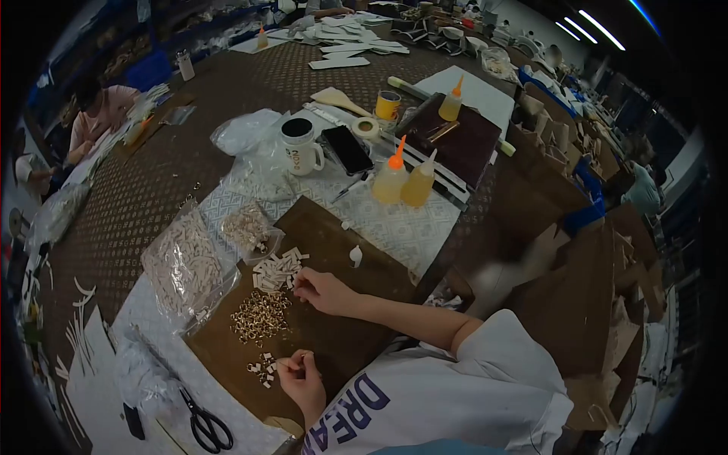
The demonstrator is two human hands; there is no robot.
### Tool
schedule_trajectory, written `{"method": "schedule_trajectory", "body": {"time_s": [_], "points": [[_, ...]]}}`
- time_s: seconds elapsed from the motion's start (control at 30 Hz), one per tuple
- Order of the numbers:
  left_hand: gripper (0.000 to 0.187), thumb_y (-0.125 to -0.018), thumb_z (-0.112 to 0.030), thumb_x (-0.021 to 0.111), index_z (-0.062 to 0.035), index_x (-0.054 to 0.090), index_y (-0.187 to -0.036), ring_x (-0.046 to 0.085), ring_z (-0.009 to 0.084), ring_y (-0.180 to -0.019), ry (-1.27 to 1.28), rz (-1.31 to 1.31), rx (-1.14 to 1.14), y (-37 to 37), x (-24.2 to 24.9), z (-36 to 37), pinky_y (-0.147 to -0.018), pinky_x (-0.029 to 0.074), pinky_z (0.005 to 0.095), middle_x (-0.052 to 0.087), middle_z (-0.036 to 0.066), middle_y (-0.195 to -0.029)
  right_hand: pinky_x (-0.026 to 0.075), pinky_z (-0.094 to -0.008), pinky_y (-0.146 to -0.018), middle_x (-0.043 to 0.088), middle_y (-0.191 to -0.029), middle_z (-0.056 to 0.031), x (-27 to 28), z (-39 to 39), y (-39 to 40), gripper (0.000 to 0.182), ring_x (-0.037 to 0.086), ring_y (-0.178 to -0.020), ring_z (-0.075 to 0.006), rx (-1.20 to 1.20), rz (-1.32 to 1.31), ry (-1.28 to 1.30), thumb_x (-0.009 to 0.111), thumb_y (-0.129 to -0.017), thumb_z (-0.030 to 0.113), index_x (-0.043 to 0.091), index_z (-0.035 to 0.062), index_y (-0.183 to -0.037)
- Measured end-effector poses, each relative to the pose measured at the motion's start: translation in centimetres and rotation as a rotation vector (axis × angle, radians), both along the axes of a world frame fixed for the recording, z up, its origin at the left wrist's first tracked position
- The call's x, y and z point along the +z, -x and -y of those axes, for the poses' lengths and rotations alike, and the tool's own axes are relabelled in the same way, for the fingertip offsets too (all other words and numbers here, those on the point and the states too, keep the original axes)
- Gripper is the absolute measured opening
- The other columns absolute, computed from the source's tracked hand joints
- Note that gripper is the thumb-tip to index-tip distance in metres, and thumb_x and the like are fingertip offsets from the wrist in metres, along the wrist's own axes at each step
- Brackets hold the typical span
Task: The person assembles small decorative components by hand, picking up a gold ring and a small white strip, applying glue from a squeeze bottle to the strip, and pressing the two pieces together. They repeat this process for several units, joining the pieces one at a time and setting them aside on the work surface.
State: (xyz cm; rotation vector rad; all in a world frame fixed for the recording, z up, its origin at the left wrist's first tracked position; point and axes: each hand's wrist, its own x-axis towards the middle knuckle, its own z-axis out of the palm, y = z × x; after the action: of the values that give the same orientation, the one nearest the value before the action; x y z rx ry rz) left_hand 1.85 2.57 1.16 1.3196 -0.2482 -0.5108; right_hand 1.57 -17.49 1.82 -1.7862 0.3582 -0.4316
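Observation:
My right hand (322, 293) is at the edge of a pile of short white strips (277, 270), fingers bent together. Whether something small is in its fingertips, I cannot make out. Below it, my left hand (303, 379) holds its thumb and fingers in a pinch; what they hold is too small to name. Beside the left hand lies a little group of white pieces with gold metal parts (262, 369). Between the hands and to their left spreads a heap of small gold rings or buckles (260, 316). All of this rests on a brown sheet (364, 303).
A clear bag of white strips (186, 262) and a smaller bag (246, 226) lie left. Behind stand a mug (301, 148), a phone (347, 149) and glue bottles (389, 180). Black scissors (205, 426) lie bottom left. Cardboard boxes (546, 326) stand right. Another person (102, 114) sits far left.

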Motion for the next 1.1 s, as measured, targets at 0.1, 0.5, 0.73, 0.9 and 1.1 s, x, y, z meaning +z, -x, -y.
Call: {"method": "schedule_trajectory", "body": {"time_s": [0.1,0.5,0.73,0.9,1.1], "points": [[0.030,-0.085,0.002,0.058,-0.0099,0.031,-0.081,0.042,0.0049,-0.051,0.042,-0.003,-0.027,0.1,0.0,-0.3,-0.042,0.035,0.0172,0.058,0.009,-0.081,0.048,-0.0297,-0.063,0.059,-0.078,-0.0091,-0.1,-0.4,-0.6,0.010,0.060,-0.068,-0.0174,-0.139,0.054,-0.035,0.053,-0.089,0.004,0.046,0.0002,-0.093],[0.030,-0.084,0.004,0.057,-0.0098,0.031,-0.079,0.041,0.0051,-0.053,0.050,0.021,-0.025,0.2,-0.3,-0.7,-0.043,0.035,0.0173,0.057,0.007,-0.081,0.047,-0.0257,-0.063,0.061,-0.080,-0.0070,-1.8,-1.3,-0.7,0.006,0.058,-0.068,-0.0118,-0.226,0.226,0.083,0.061,-0.083,0.002,0.058,-0.0006,-0.087],[0.030,-0.085,0.002,0.058,-0.0099,0.031,-0.079,0.041,0.0047,-0.052,-0.009,0.135,-0.012,0.4,-0.9,-0.8,-0.043,0.035,0.0181,0.058,0.006,-0.081,0.046,-0.0228,-0.061,0.062,-0.080,-0.0047,-1.6,-1.1,-0.3,0.010,0.058,-0.071,-0.0087,-0.224,0.227,0.169,0.059,-0.086,0.005,0.063,0.0008,-0.094],[0.031,-0.084,0.003,0.057,-0.0103,0.031,-0.078,0.040,0.0036,-0.051,0.046,0.108,0.027,0.3,-1.2,-1.0,-0.043,0.034,0.0174,0.058,0.006,-0.079,0.046,-0.0221,-0.063,0.063,-0.085,-0.0048,-2.0,-2.4,-1.0,0.014,0.058,-0.073,-0.0077,-0.184,0.344,0.056,0.060,-0.087,0.006,0.062,0.0004,-0.099],[0.032,-0.084,0.002,0.059,-0.0114,0.030,-0.079,0.041,0.0043,-0.049,0.013,0.116,0.096,0.8,-0.7,-0.8,-0.041,0.033,0.0180,0.060,0.007,-0.082,0.046,-0.0222,-0.064,0.061,-0.086,-0.0038,3.5,-4.4,-2.6,0.008,0.057,-0.074,-0.0084,0.160,0.398,-0.065,0.060,-0.086,0.006,0.063,0.0005,-0.091]]}}
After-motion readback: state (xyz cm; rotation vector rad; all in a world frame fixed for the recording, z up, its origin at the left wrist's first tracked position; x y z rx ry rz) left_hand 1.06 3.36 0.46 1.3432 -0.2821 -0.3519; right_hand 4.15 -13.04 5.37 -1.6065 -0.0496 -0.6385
